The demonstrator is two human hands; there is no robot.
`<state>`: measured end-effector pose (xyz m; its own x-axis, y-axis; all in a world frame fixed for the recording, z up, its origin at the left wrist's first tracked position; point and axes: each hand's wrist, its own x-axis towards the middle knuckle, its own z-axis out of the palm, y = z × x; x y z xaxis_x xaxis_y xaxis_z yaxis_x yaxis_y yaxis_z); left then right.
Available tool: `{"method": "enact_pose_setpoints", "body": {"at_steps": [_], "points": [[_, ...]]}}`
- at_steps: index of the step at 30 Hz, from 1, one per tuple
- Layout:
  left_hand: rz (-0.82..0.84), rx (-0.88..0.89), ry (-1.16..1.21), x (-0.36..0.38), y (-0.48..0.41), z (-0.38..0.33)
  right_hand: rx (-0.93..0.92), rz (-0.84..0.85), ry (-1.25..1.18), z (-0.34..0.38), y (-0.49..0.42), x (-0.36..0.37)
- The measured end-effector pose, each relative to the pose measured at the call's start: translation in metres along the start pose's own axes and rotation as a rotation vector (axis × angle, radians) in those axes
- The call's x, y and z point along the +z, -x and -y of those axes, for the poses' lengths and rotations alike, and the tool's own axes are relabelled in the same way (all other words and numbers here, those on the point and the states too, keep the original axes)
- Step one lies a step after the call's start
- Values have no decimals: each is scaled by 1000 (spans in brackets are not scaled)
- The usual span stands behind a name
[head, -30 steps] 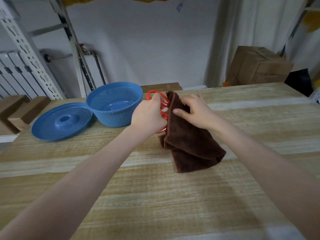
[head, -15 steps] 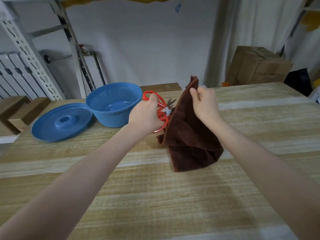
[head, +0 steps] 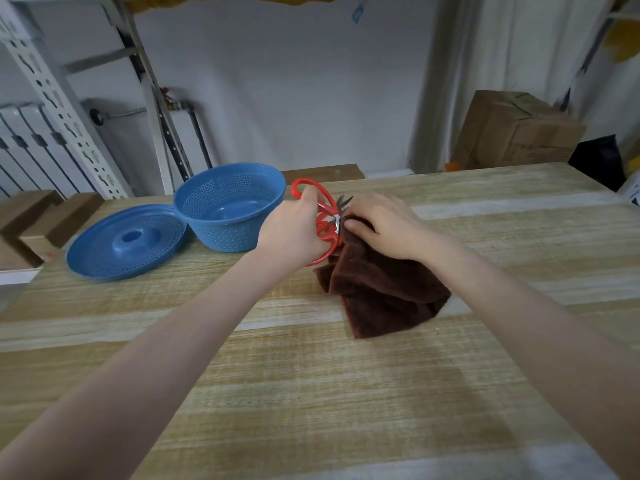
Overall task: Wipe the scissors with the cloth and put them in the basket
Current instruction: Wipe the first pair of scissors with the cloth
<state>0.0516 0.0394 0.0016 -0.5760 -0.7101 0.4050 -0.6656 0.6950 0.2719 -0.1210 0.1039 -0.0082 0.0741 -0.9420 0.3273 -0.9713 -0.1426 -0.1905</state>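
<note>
Scissors (head: 326, 231) between basket (head: 221, 233) and cloth (head: 381, 292), lid (head: 121, 254) nearby

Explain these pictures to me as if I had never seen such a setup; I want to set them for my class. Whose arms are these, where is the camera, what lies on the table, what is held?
No machine here: these are a person's two bare arms. Every picture comes from one wide-angle camera worn on the head, looking forward and down, so the arms reach in from below. The left hand grips the red handles of the scissors. The right hand holds a brown cloth bunched round the blades, whose tips poke out above it; the rest of the cloth lies on the wooden table. Left of the hands stands a blue basket, and beside it a blue perforated lid lies flat. A cardboard box sits behind the table.
</note>
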Motion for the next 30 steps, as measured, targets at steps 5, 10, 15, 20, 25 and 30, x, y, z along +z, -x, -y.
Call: {"method": "enact_pose_setpoints", "body": {"at_steps": [5, 10, 15, 20, 25, 30], "points": [[-27, 26, 28, 2, 0, -2, 44, -15, -226, -2, -1, -1], [12, 16, 27, 1, -2, -3, 209, -48, -242, -4, -9, 2], [59, -10, 13, 2, -4, -5, 329, -125, -189, -4, -11, 9], [54, -12, -10, 2, -3, -1, 204, -24, -412, -12, -4, 9], [54, -13, 11, 6, -1, -1, 201, -65, -262, -13, -5, 9], [82, -20, 15, 6, -1, -6, 277, -153, -185, -9, -7, 15]]}}
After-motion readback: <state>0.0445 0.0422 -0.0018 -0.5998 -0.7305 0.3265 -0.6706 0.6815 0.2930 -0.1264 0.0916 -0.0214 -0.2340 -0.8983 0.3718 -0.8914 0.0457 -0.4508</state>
